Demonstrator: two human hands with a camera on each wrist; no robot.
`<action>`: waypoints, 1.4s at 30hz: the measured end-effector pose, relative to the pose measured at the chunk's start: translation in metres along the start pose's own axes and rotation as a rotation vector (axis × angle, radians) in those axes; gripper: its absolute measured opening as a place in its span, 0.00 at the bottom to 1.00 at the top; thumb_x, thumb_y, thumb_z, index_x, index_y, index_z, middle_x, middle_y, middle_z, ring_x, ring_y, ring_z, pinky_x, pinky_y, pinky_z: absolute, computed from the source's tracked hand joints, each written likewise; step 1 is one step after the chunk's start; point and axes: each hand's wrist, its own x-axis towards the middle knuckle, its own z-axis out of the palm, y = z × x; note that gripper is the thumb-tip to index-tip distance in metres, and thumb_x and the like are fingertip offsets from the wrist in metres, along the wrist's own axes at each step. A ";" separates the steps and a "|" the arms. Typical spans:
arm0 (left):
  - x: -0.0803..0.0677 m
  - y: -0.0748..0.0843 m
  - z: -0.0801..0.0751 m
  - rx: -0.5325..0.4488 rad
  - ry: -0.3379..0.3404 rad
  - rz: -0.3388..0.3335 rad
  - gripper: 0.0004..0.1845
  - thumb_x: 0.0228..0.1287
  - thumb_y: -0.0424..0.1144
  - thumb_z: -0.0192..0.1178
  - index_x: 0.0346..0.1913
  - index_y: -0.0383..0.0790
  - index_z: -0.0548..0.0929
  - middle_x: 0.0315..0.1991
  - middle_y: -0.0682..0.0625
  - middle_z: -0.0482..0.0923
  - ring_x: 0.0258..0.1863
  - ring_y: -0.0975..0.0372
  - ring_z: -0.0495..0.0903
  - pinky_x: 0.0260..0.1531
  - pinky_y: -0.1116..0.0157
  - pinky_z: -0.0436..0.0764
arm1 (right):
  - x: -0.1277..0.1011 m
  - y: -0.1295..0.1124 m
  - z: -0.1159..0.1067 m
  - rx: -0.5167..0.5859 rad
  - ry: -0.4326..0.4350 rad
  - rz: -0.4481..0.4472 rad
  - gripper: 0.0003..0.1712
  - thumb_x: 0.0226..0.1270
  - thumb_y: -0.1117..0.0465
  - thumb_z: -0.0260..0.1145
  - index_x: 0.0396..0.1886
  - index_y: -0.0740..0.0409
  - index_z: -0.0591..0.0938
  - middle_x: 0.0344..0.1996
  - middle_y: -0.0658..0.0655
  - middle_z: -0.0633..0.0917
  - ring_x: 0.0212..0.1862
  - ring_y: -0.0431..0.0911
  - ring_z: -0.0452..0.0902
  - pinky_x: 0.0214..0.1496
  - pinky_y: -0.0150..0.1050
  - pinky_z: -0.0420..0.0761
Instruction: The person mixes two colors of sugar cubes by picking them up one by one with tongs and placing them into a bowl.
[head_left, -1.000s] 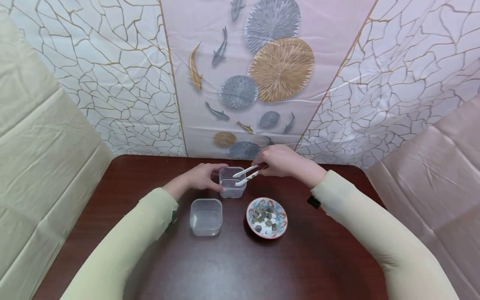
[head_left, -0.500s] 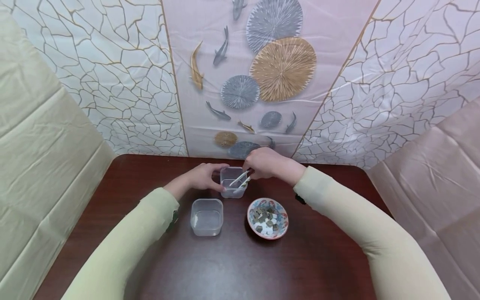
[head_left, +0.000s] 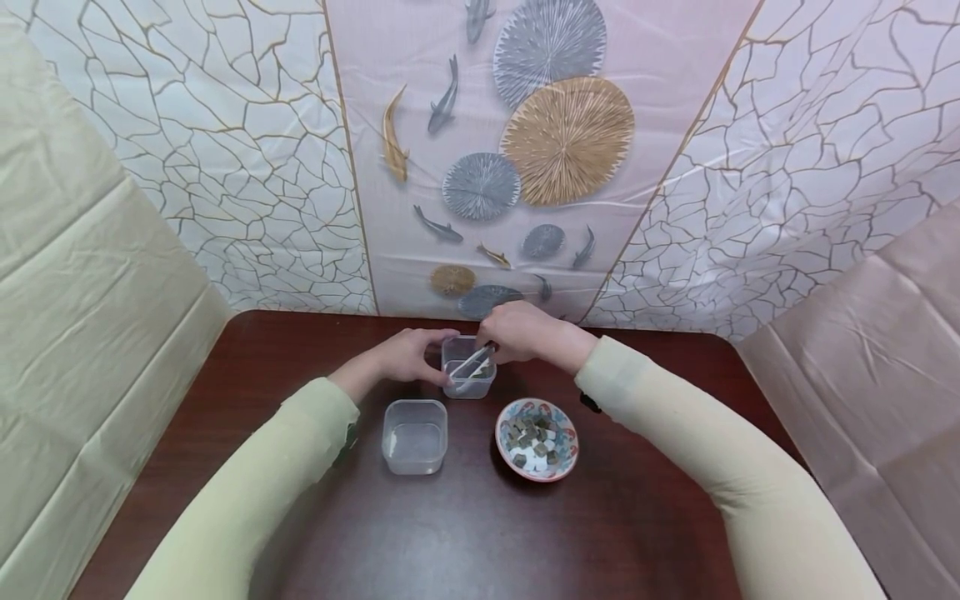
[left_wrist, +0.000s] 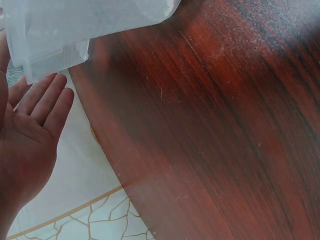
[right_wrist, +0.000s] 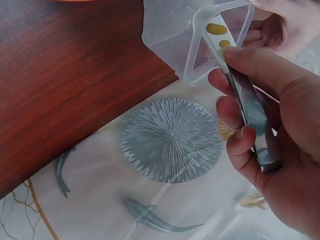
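Observation:
My left hand holds the far clear plastic container from its left side, thumb near the front corner and index finger at the back corner. In the left wrist view its other fingers lie extended beside the container wall. With my right hand I grip small tongs by their shiny metal handle, thumb on one side and fingers on the other. Their white arms reach down into the container. A small dark piece shows by the tongs inside it.
A second clear plastic container stands in front of the held one. To its right, a patterned bowl holds several brown and white cubes. The dark red table ends at a patterned cloth backdrop just behind my hands.
My right hand has moved left and closer over the far container, bringing the tongs' white tips deeper into it and toward its left front. The left hand stays in place.

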 end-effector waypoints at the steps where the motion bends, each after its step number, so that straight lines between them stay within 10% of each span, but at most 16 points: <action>1: 0.000 0.000 0.000 -0.003 -0.001 0.001 0.49 0.61 0.46 0.79 0.81 0.37 0.67 0.70 0.40 0.80 0.69 0.51 0.80 0.71 0.53 0.76 | 0.000 0.000 0.000 0.007 0.009 -0.001 0.05 0.65 0.63 0.74 0.38 0.48 0.92 0.27 0.46 0.86 0.29 0.45 0.76 0.35 0.43 0.76; 12: -0.001 0.001 0.000 -0.017 0.010 0.009 0.49 0.61 0.45 0.80 0.81 0.37 0.68 0.69 0.40 0.80 0.68 0.51 0.81 0.70 0.53 0.77 | -0.007 0.008 -0.001 0.008 0.043 0.031 0.12 0.69 0.59 0.75 0.51 0.49 0.93 0.41 0.53 0.93 0.44 0.50 0.88 0.47 0.48 0.85; 31: 0.000 -0.001 0.003 -0.013 0.002 -0.019 0.50 0.61 0.48 0.80 0.82 0.39 0.67 0.71 0.42 0.79 0.69 0.51 0.80 0.70 0.51 0.77 | 0.008 -0.001 0.008 0.057 -0.007 0.057 0.05 0.70 0.59 0.74 0.42 0.49 0.93 0.37 0.47 0.91 0.36 0.46 0.84 0.45 0.46 0.84; 42: 0.001 -0.003 0.001 0.002 0.009 0.001 0.49 0.60 0.47 0.80 0.81 0.38 0.68 0.68 0.42 0.82 0.69 0.52 0.81 0.71 0.53 0.76 | -0.024 0.006 -0.003 0.089 0.139 0.049 0.10 0.71 0.60 0.74 0.49 0.48 0.94 0.41 0.50 0.93 0.41 0.48 0.88 0.45 0.48 0.85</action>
